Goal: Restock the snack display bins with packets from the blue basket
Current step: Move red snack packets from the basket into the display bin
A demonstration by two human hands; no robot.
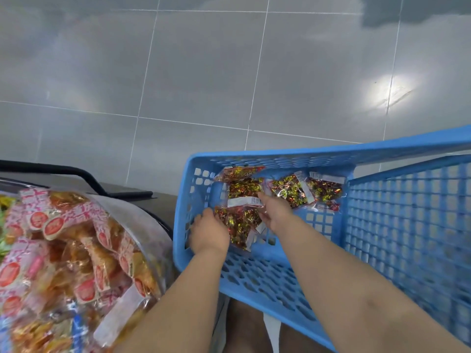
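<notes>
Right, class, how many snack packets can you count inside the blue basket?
5. A red-topped packet lies far left, a labelled packet overlapping it, a near packet between the left hand and right hand, a middle packet, a right packet. Overlaps may hide more.

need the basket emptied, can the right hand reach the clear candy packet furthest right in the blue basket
Probably yes: the right hand is inside the blue plastic lattice basket, close to that clear packet of red and gold sweets, and nothing covers it.
</notes>
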